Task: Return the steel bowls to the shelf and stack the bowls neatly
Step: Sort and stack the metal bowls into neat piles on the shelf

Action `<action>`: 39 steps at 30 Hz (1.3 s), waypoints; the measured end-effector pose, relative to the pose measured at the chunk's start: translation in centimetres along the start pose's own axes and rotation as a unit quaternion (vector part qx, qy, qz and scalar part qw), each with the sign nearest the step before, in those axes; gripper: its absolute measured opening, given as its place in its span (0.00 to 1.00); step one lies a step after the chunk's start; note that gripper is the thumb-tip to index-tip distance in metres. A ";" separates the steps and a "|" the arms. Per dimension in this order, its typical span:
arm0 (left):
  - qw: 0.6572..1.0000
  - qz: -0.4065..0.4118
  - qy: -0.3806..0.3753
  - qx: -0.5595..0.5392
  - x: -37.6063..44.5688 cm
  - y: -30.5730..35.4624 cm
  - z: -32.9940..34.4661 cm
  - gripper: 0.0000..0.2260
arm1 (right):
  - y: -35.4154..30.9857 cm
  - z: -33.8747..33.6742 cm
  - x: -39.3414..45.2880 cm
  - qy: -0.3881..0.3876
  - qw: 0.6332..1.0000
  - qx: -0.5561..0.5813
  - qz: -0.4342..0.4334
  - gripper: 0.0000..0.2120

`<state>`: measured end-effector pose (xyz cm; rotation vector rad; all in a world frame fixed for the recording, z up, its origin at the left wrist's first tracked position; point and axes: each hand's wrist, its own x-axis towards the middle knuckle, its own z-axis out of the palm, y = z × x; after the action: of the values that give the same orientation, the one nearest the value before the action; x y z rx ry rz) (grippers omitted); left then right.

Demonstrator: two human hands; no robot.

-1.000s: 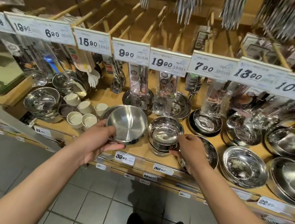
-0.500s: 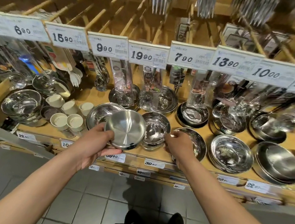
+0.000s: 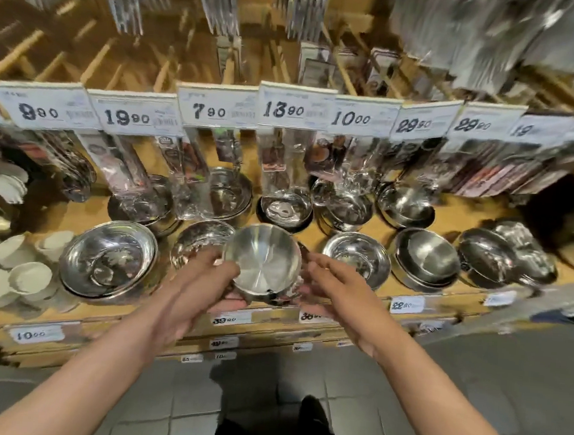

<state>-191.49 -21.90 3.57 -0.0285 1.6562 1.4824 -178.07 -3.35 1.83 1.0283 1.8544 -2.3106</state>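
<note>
1. Fingers (image 3: 213, 263) of the left hand (image 3: 197, 289) curl round the near left rim of a steel bowl (image 3: 263, 260), thumb under it, holding it tilted above the front edge of the shelf (image 3: 168, 314).
2. Right hand (image 3: 335, 286) sits just right of the bowl with its fingers loosely spread; whether they touch the rim is too blurred to tell.
3. Left of the bowl, a wide bowl stack (image 3: 109, 260) rests on the shelf, with white cups (image 3: 10, 274) beyond it.
4. Right of the bowl stand more bowl stacks (image 3: 358, 257).
5. Behind the bowl, price tags (image 3: 285, 109) hang above packaged cutlery (image 3: 283, 162).
</note>
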 end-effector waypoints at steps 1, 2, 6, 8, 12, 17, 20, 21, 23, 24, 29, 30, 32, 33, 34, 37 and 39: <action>1.000 -0.001 -0.013 0.007 0.2 -0.1 1.1 0.19 | 0.0 -0.9 -0.5 0.008 1.000 0.022 0.001 0.21; 1.000 -0.004 -0.026 0.015 0.5 -0.2 2.1 0.19 | 0.1 -1.9 -1.0 0.014 0.999 0.047 0.001 0.22; 0.997 0.005 -0.066 0.047 1.2 -0.8 6.0 0.13 | 0.1 -5.5 -1.9 0.026 0.996 0.083 -0.001 0.20; 0.996 0.010 -0.067 0.056 1.5 -1.1 8.0 0.13 | 0.1 -7.3 -2.1 0.024 0.995 0.095 -0.001 0.18; 0.997 -0.004 -0.056 0.045 2.0 -1.2 12.9 0.10 | -0.6 -11.8 -2.7 0.024 0.995 0.094 -0.010 0.15; 0.998 -0.004 -0.041 -0.038 2.9 -1.5 19.5 0.13 | -1.3 -18.4 -3.1 0.039 0.995 0.094 -0.006 0.11; 0.999 0.013 -0.034 -0.028 3.9 -2.1 23.2 0.07 | -1.0 -22.3 -2.9 0.046 0.994 0.094 -0.003 0.12; 1.000 0.012 -0.025 -0.014 4.1 -2.3 24.4 0.07 | -0.8 -23.5 -2.8 0.044 0.995 0.095 0.002 0.13; 1.000 0.004 -0.008 -0.004 4.5 -3.0 26.4 0.09 | -0.2 -25.6 -2.7 0.029 0.996 0.089 0.009 0.11; 1.000 -0.001 -0.002 -0.007 4.5 -3.5 27.3 0.08 | 0.2 -26.5 -2.6 0.022 0.996 0.082 0.014 0.11; 0.999 -0.026 0.021 0.004 4.4 -6.5 30.0 0.07 | 2.7 -29.3 -2.3 -0.001 0.998 0.029 0.056 0.11; 0.999 -0.031 0.026 0.003 4.3 -7.0 30.1 0.06 | 3.1 -29.6 -2.2 -0.010 0.998 0.021 0.063 0.11; 0.999 -0.038 0.035 0.000 4.3 -7.6 30.3 0.06 | 3.4 -30.0 -2.0 -0.024 0.997 0.015 0.069 0.12; 0.999 -0.037 0.038 0.001 4.3 -7.8 30.3 0.06 | 3.5 -30.0 -1.8 -0.027 0.997 0.015 0.070 0.12; 0.999 -0.035 0.040 0.001 4.3 -7.9 30.3 0.06 | 3.5 -30.1 -1.7 -0.028 0.997 0.016 0.070 0.12; 0.998 -0.026 0.058 -0.015 4.4 -7.9 30.3 0.05 | 3.5 -30.0 -1.2 -0.022 0.997 0.018 0.067 0.12; 0.997 -0.021 0.070 -0.028 4.6 -7.8 30.3 0.04 | 3.2 -30.0 -1.0 -0.020 0.998 0.020 0.062 0.12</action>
<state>-172.49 2.79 -2.13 -0.2003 1.7148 1.5236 -161.69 21.51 -3.02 1.0618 1.6862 -2.2873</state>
